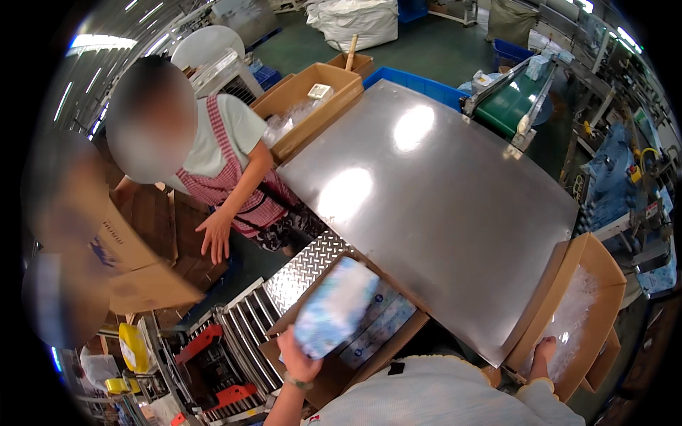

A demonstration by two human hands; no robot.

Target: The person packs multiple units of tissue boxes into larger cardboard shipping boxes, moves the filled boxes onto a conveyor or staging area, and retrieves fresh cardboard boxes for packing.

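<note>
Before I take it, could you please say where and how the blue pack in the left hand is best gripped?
Probably the upper end of the pack, from the far side: the left hand holds its lower end, leaving that one uncovered.

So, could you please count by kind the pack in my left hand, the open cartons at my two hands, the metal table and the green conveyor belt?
Blue-and-white pack in the left hand: 1
Open cartons: 2 (left carton, right carton at the right hand)
Metal table: 1
Green conveyor belt: 1
Total: 5
</note>
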